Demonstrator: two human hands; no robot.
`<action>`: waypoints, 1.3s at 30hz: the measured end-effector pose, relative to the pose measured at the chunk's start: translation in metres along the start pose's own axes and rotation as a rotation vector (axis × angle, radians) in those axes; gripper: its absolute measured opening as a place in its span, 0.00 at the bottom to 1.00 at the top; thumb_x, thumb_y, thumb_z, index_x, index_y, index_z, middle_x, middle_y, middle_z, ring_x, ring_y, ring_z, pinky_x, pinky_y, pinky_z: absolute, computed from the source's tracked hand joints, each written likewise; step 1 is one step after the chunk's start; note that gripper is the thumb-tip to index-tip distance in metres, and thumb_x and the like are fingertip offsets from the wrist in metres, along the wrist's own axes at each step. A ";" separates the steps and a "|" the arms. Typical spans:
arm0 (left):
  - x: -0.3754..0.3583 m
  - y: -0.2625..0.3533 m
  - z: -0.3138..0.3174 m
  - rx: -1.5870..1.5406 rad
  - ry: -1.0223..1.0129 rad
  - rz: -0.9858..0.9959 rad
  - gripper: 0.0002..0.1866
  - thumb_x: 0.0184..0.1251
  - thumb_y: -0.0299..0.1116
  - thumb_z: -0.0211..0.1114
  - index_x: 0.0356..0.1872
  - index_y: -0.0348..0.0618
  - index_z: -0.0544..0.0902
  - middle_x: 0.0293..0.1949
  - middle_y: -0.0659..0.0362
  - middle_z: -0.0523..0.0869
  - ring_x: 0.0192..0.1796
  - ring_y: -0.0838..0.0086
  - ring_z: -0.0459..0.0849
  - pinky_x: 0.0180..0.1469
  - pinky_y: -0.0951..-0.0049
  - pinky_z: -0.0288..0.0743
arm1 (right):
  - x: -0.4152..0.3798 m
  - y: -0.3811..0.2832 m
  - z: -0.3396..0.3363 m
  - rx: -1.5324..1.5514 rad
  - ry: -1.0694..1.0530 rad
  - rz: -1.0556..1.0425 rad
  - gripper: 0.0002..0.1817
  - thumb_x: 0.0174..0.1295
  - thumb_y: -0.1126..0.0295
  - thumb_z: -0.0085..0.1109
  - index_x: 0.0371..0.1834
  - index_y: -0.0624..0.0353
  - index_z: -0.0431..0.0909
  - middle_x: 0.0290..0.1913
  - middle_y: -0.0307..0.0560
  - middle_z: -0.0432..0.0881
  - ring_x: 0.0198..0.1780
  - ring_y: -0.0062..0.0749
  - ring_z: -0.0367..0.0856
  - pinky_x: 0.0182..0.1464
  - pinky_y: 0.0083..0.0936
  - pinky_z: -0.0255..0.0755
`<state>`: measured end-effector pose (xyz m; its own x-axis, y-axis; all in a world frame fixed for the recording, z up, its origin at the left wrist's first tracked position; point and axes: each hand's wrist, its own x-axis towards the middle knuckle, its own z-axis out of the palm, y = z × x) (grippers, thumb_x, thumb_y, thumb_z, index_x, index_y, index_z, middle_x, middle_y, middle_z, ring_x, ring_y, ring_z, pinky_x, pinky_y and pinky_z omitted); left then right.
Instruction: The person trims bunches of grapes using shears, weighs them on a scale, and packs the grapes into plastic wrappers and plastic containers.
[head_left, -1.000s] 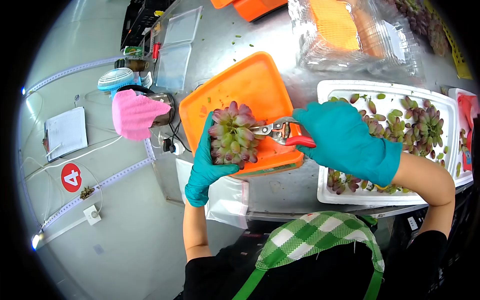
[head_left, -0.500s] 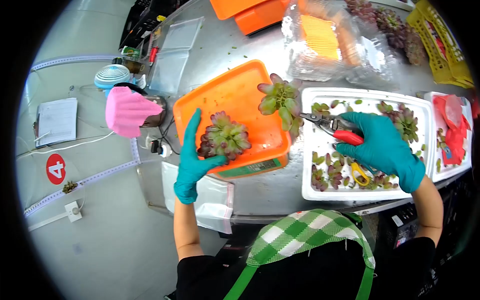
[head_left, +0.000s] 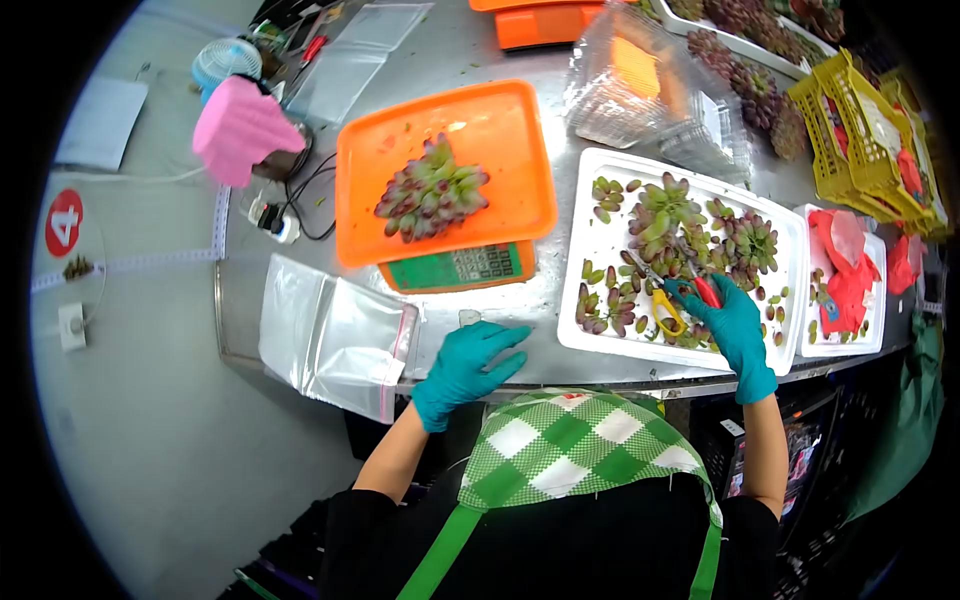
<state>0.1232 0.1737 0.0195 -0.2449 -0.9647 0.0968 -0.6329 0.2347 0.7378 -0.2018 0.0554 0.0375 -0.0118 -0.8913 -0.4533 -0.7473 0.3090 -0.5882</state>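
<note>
My left hand (head_left: 468, 368), in a teal glove, rests at the metal table's front edge with its fingers apart and nothing in it. My right hand (head_left: 735, 328), gloved alike, is closed around red-handled pruning shears (head_left: 706, 291) over the white tray (head_left: 590, 338). Near their blades sits a green-purple succulent (head_left: 664, 212), among other cuttings and loose leaves. Yellow-handled scissors (head_left: 667, 314) lie in the tray beside the shears. Another succulent rosette (head_left: 435, 190) rests on the orange pan (head_left: 500, 120) of a scale with a green keypad panel (head_left: 450, 270).
Clear plastic bags (head_left: 335, 335) overlap the front left edge. Clear plastic boxes (head_left: 625, 90) stand behind the white tray. At right are a smaller white tray with red plastic (head_left: 845, 270) and a yellow basket (head_left: 850, 130). A pink cloth (head_left: 243, 130) and cables are at left.
My left hand has drawn back from the scale to the table edge. My right hand has moved down over the white tray; the succulent formerly at the shears' tips now lies in it.
</note>
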 end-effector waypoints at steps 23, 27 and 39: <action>-0.028 0.014 0.025 -0.147 0.259 -0.249 0.15 0.54 0.25 0.62 0.44 0.41 0.78 0.32 0.57 0.81 0.34 0.75 0.80 0.38 0.78 0.72 | -0.005 -0.054 -0.078 -0.579 -0.027 -0.249 0.30 0.44 0.50 0.60 0.43 0.64 0.73 0.35 0.59 0.79 0.39 0.48 0.78 0.41 0.37 0.69; -0.019 0.021 0.010 -0.141 0.384 -0.337 0.14 0.54 0.25 0.62 0.44 0.41 0.78 0.30 0.58 0.80 0.33 0.76 0.79 0.37 0.78 0.71 | -0.002 -0.051 -0.054 -0.054 -0.281 -0.381 0.36 0.47 0.49 0.61 0.52 0.66 0.68 0.39 0.55 0.79 0.39 0.39 0.78 0.42 0.30 0.69; 0.135 -0.010 -0.141 0.374 0.201 -0.056 0.13 0.53 0.27 0.62 0.41 0.41 0.79 0.32 0.58 0.80 0.35 0.72 0.79 0.38 0.77 0.72 | -0.004 -0.112 0.057 0.507 -0.707 -0.257 0.30 0.53 0.49 0.56 0.48 0.66 0.68 0.31 0.48 0.76 0.27 0.25 0.75 0.31 0.23 0.70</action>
<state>0.2003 0.0242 0.1196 -0.0783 -0.9726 0.2191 -0.8732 0.1729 0.4557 -0.0801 0.0430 0.0673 0.6505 -0.5934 -0.4740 -0.2860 0.3867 -0.8767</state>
